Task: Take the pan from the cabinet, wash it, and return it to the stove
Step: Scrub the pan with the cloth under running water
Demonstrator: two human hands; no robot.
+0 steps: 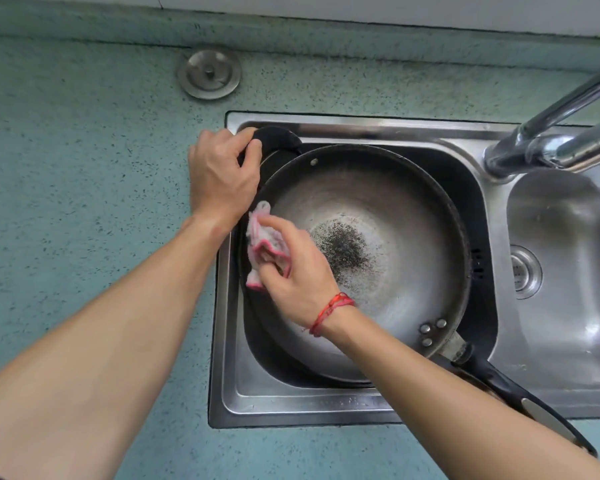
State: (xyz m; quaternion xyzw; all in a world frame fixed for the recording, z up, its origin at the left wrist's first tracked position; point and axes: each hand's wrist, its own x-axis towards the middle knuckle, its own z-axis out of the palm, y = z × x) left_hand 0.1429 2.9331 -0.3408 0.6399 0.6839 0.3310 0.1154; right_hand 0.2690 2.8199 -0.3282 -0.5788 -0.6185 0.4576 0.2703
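A person is washing a pan at a double sink set in a speckled counter (84, 168), where a metal plug (209, 73) is lying well apart from the work. The left hand (222, 178) is curling its fingers round the pan's short black side grip (278, 138) at the far left corner of the sink (361, 124), apparently bracing the pan so that it is not sliding or turning under the rubbing. Just below it, the right hand (297, 271) is bunching a pink-edged cloth (262, 242) between thumb and fingers and pressing it to the inner wall near the left rim. The pan (395, 202) is sitting in the left basin, nearly filling it. A dark scorch (343, 251) is showing at the centre of its base, just right of the cloth and not touched by it. The long handle (520, 393) is jutting over the basin's near right corner alongside the right forearm, probably because the basin is too tight to take it. The tap (551, 140) is reaching in from the right, with no water visibly running. The washing step appears to be under way, with the scorch still to be tackled and the stove nowhere in view.
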